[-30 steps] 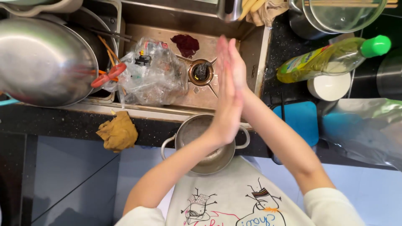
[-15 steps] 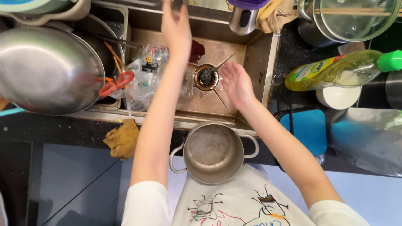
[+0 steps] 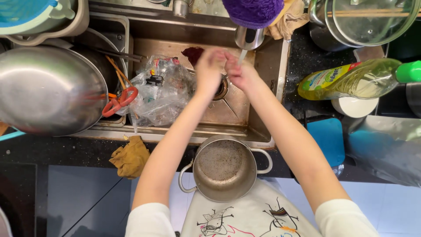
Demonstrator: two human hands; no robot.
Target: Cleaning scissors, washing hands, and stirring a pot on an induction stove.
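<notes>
Both hands meet over the sink [image 3: 263, 118], directly under the metal faucet spout [image 3: 248, 37], where a thin stream of water [image 3: 242, 56] falls onto them. The left hand [image 3: 209, 70] and the right hand [image 3: 239, 72] are pressed together, fingers loosely curled and holding nothing; the right one is nearer to the stream. A steel pot [image 3: 224, 166] stands on the sink's near edge, well apart from the hands, toward the person's body.

Quick count: two hands [image 3: 209, 70] [image 3: 240, 73], one small pot [image 3: 225, 168], one big steel bowl [image 3: 46, 90], one soap bottle [image 3: 351, 80], one yellow rag [image 3: 130, 156], one glass lid [image 3: 372, 19].
</notes>
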